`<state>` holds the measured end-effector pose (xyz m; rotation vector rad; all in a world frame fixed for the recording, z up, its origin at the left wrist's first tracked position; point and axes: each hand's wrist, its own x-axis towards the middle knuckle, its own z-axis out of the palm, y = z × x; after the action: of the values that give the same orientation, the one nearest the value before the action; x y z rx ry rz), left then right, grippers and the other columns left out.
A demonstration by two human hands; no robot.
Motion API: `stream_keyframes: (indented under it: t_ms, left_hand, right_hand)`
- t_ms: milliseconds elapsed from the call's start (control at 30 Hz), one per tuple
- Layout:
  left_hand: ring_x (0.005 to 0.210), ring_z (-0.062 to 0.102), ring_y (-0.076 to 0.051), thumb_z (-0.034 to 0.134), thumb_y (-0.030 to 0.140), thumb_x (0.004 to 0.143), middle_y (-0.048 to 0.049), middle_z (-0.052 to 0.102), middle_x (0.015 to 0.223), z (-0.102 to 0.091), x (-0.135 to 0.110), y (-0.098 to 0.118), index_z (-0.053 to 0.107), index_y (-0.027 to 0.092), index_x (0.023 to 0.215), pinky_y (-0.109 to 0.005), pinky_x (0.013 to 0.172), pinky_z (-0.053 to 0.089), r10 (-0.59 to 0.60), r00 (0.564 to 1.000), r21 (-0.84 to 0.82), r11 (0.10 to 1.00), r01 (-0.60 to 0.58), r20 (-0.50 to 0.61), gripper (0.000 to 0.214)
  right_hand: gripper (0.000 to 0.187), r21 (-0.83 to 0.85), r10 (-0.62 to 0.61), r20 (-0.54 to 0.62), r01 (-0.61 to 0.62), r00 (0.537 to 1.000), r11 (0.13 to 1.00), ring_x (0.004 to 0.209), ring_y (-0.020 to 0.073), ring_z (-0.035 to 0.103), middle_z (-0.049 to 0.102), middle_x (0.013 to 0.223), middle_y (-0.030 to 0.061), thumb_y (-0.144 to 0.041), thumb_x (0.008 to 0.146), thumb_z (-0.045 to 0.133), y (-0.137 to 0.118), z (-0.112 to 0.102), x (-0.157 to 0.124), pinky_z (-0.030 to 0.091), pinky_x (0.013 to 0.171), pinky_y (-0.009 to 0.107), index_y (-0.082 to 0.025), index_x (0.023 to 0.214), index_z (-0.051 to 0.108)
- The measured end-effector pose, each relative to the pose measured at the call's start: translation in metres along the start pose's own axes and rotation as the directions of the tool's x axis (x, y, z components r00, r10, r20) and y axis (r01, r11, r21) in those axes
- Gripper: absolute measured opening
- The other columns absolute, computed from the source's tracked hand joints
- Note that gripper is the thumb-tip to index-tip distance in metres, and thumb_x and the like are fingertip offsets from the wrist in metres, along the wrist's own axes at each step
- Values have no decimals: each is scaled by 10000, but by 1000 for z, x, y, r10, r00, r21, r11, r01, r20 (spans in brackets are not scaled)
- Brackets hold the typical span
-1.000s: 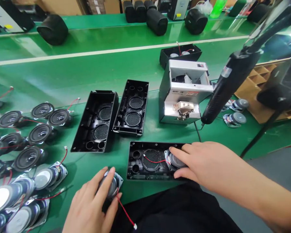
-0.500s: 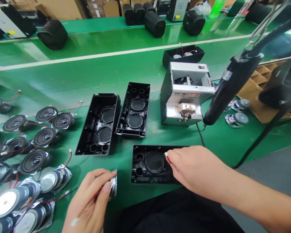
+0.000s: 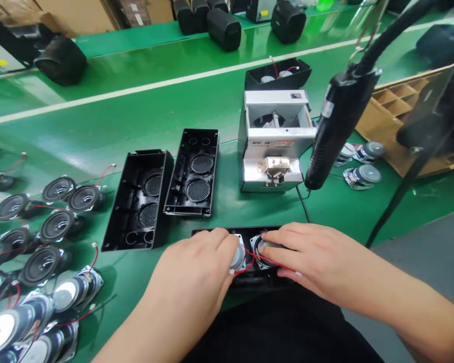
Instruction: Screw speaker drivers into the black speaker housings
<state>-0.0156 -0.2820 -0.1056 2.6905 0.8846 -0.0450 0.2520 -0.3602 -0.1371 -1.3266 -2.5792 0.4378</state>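
Note:
Both my hands are over a black plastic speaker housing [image 3: 212, 232], which is mostly hidden beneath them. My left hand [image 3: 189, 269] grips a round speaker driver [image 3: 237, 255] with a silver magnet at the housing's middle. Beside it, my right hand [image 3: 310, 252] covers a second speaker driver [image 3: 264, 250] and holds it against the housing. Red wires [image 3: 254, 261] cross between the two drivers. Two more open black housings [image 3: 138, 201] [image 3: 191, 171] lie beyond my left hand, apart from both hands.
Several loose speaker drivers [image 3: 41, 264] with red leads cover the bench at left. A metal screw feeder [image 3: 276, 141] stands ahead, and a hanging electric screwdriver [image 3: 336, 126] lies to its right. Finished black speakers [image 3: 223, 29] line the far shelf.
My left hand has moved right, bringing its driver from beside the housing over it. My right hand now rests on the second driver, and the red wires lie across both.

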Motion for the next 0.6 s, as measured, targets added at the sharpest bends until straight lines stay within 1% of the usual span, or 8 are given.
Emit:
stream_keyframes:
  t_ms: [67,133,200,300,400,500,600]
  left_hand:
    - [1112,785,-322,784,169,937,-84,778,1280,3,4,-3,693,224,1292,-465,879,693,7,999,-28,1000,-6,53,371]
    - [1120,784,-310,808,139,920,-69,779,1282,4,7,-4,697,237,1295,-455,904,688,5,993,-53,999,2,118,403]
    - [1125,782,-311,830,116,899,-62,780,1275,4,9,-4,705,246,1282,-470,931,680,-16,985,-50,998,25,173,424]
    - [1094,781,-315,869,127,876,-49,782,1225,4,12,-2,720,255,1234,-496,940,674,-41,975,-38,998,50,219,408]
    - [1070,783,-303,891,122,857,-44,778,1224,6,12,-3,714,258,1267,-485,926,678,-38,979,-48,998,49,200,467]
    - [1080,794,-307,924,109,817,-62,780,1275,9,8,-8,694,248,1350,-474,920,687,-4,992,-64,998,12,124,597]
    - [1069,807,-311,949,78,771,-74,791,1282,12,5,-11,707,229,1337,-457,899,698,38,998,-62,997,-36,39,634]
  right_hand:
    - [280,-7,3,40,-2,999,1000,1114,255,691,713,1395,66,-196,1092,581,1,-1,0,601,879,441,-240,1362,639]
    - [273,-27,9,55,-7,998,1000,1051,249,696,727,1322,79,-161,1077,589,1,-2,0,599,834,429,-219,1336,653]
    - [243,-41,22,57,-20,998,999,984,251,694,735,1223,83,-153,1050,624,2,-1,0,590,784,425,-202,1284,670]
    - [244,-38,26,57,-24,998,999,974,258,692,728,1172,84,-158,1030,653,3,0,-2,585,761,423,-196,1270,673]
    - [220,-9,13,52,-13,999,1000,1030,261,699,729,1204,91,-199,1079,598,6,1,-2,590,774,419,-196,1288,670]
    - [211,34,-16,23,15,1000,999,1072,275,708,743,1216,94,-244,1112,555,9,1,-2,604,770,433,-186,1273,679]
    - [227,55,-24,1,24,1000,998,1108,285,708,744,1247,98,-230,1092,595,13,2,-2,620,775,441,-180,1298,675]
